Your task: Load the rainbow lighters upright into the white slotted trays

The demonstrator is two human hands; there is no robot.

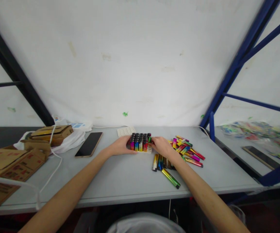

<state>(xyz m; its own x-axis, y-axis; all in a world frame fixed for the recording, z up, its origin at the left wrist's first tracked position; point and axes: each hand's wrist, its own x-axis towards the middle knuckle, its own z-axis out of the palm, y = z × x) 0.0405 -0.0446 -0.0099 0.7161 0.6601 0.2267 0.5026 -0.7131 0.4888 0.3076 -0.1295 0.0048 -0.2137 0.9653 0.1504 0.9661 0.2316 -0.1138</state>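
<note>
Rows of colourful lighters [140,145] with black tops stand upright in a pale tray [149,150] in the middle of the desk. My left hand [121,145] grips the left side of this block, thumb at the front and fingers around the back. At the right-hand end, the closed fingertips of my right hand [161,145] hold a lighter at the tray, mostly hidden by the fingers. A loose pile of shiny lighters [185,150] lies right of and partly behind my right forearm. Closer to me, a green-yellow lighter [171,178] lies beside several others.
Behind the block lies another white tray [126,131]. A phone [89,144] rests to the left, near cardboard boxes [16,161] and a white cable [57,158]. A blue metal frame [212,124] borders the right side; beyond it are another phone [261,157] and part of another person's hand.
</note>
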